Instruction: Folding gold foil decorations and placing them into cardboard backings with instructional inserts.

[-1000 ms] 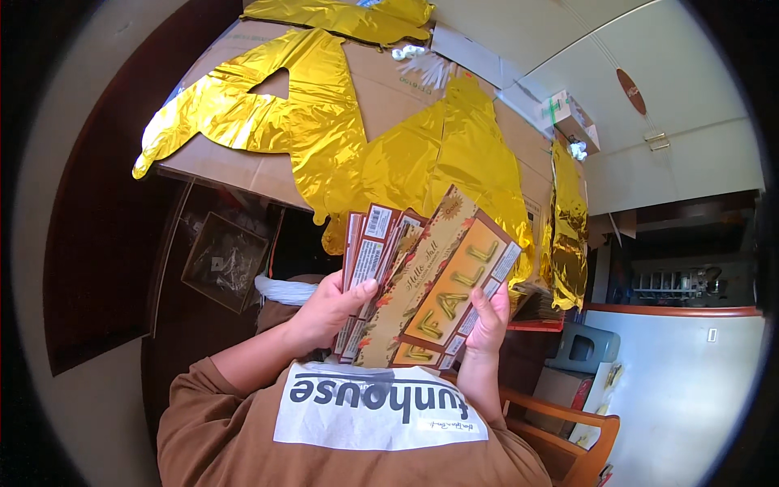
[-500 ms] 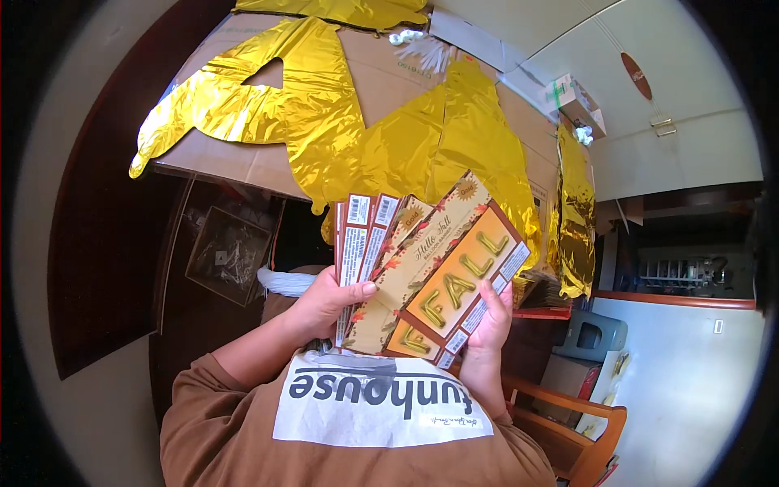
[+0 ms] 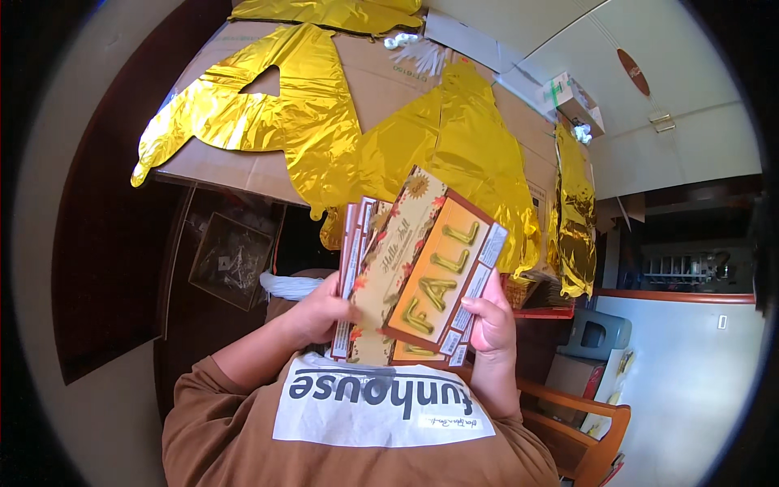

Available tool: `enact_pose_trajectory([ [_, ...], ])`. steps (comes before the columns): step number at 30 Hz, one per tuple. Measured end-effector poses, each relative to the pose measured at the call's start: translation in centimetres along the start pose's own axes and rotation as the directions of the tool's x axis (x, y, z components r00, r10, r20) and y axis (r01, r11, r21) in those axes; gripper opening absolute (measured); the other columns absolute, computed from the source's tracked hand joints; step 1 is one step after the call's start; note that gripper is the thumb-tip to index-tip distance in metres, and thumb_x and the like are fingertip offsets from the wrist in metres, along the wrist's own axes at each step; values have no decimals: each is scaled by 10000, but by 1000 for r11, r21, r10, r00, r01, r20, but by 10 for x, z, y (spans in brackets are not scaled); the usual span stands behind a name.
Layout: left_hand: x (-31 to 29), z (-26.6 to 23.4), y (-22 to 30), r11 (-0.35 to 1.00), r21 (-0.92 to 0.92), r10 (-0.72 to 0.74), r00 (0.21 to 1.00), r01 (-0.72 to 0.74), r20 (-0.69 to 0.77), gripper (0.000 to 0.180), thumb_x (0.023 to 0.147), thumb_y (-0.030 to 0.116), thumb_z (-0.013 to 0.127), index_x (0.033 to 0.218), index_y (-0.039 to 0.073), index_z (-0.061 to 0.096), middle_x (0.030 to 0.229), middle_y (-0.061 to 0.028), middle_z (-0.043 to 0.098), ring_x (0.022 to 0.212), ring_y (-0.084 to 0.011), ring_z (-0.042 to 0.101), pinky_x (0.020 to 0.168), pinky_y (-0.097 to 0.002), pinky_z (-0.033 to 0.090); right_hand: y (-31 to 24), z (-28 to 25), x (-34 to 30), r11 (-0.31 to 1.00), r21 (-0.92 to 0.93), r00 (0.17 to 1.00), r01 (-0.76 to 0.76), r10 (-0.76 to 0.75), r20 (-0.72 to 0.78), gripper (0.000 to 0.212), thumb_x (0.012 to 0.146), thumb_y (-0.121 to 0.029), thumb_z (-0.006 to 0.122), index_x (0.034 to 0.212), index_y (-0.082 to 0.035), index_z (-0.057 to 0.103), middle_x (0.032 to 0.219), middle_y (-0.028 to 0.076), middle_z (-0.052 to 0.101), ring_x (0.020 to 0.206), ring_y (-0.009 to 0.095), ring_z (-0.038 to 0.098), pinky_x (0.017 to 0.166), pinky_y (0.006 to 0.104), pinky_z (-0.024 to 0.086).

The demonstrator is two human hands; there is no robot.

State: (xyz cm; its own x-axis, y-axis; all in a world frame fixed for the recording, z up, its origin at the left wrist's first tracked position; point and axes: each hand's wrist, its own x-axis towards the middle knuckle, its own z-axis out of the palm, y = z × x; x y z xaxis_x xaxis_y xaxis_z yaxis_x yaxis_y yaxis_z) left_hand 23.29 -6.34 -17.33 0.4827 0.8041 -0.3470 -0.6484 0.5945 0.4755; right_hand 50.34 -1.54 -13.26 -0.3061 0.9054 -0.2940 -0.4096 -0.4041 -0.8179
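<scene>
Printed cards [image 3: 434,280] in brown, tan and orange are held as a fanned bundle at the centre of the frame, in the head view. The front card is tilted, its top leaning to the right, and gold balloon-style lettering is shown on its orange panel. The bundle's lower left edge is grasped by the left hand [image 3: 323,312], with the thumb laid over the front. The right edge of the front card is pinched by the right hand [image 3: 495,321], its thumb pressed on the face.

Across the upper part of the frame, a cardboard-covered counter [image 3: 235,170] is seen. A gold foil piece [image 3: 324,105] with a triangular opening is spread at its upper left, and a broad gold sheet [image 3: 479,154] is laid beside it, just beyond the cards. Another strip of gold foil [image 3: 574,219] is hung at the right edge. Thin white sticks [image 3: 420,58] are gathered near the top centre. At the lower right, a wooden chair [image 3: 602,446] is partly seen.
</scene>
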Motion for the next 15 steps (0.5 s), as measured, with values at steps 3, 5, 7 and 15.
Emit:
enact_pose_trajectory([
  [3,-8,6,8,905,423,12,999,-34,53,668,703,-12,635,1352,-49,481,1224,-112,645,1102,-167,610,1001,-343,489,15,-8,-3,973,118,980,-199,197,26,748,842,-27,685,1498,-16,325,1431,158,514,1311,282,531,1102,420,423],
  [5,-7,13,17,882,471,-31,992,-31,125,715,757,60,776,1386,-38,452,1269,-108,623,1153,-159,564,1031,-334,458,13,-1,-5,983,50,984,-179,178,30,688,832,-53,756,1438,-16,431,1355,124,588,1246,250,580,1067,403,449],
  [7,-4,34,32,863,501,-51,976,-63,211,819,774,146,855,1435,-29,404,1317,-125,597,1206,-181,548,1064,-342,435,5,3,-5,996,-14,995,-85,85,48,615,838,-31,773,1388,-11,498,1295,96,635,1182,223,618,1033,386,473],
  [15,77,82,67,610,575,542,817,-545,198,532,809,31,792,1272,-33,539,1093,-78,695,1026,-131,632,938,-314,516,-87,0,52,751,-310,813,583,-537,226,420,829,61,720,1228,49,588,1135,100,694,951,168,688,791,284,568],
])
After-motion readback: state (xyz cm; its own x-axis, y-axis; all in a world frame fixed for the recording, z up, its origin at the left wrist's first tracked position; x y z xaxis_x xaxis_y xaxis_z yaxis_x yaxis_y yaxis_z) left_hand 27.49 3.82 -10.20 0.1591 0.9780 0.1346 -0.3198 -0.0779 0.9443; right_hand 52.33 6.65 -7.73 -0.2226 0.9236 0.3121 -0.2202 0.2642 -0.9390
